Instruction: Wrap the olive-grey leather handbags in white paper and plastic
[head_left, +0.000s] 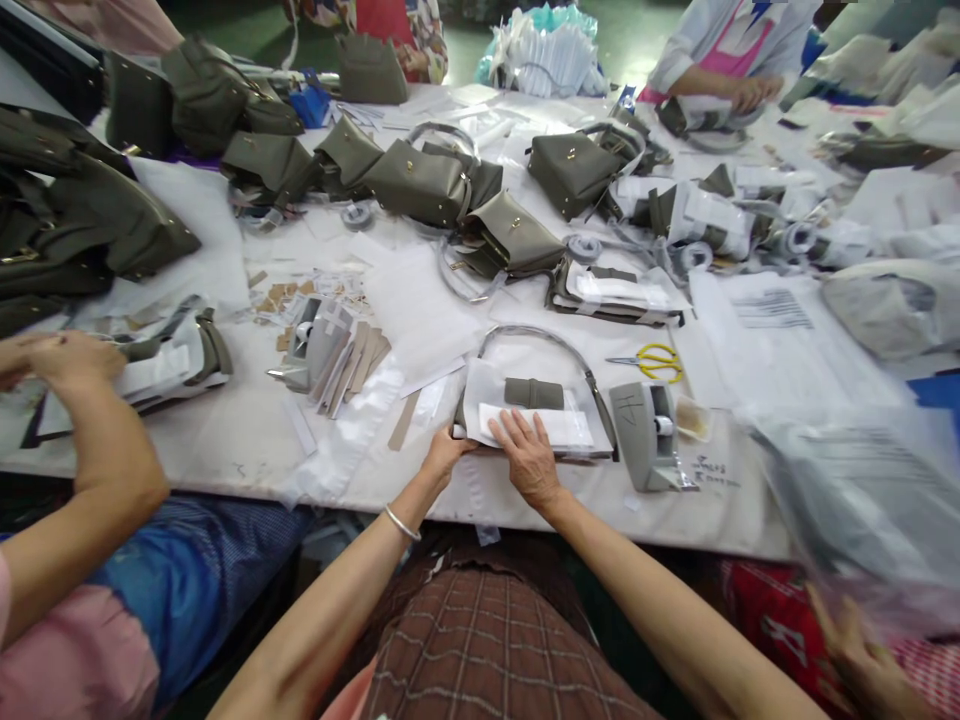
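An olive handbag [534, 392] lies flat at the table edge before me, partly covered by white paper [480, 385]. Its wrapped handle [540, 335] arches away from me. A folded white packet [574, 428] rests on the front, and my right hand [531, 460] presses on it with fingers stretched out. At the bag's lower left corner, my left hand [448, 450] pinches the edge; its fingertips are partly hidden. Just right of the bag stands a grey tape dispenser [634, 430]. Yellow-handled scissors [658, 362] lie behind that dispenser.
A second tape dispenser [319, 345] and brown card strips [358, 365] sit to the left. Several olive bags [420, 180] cover the back. A co-worker's hands [75, 360] handle another bag at left. Plastic-wrapped goods [877, 500] extend past the table edge at right.
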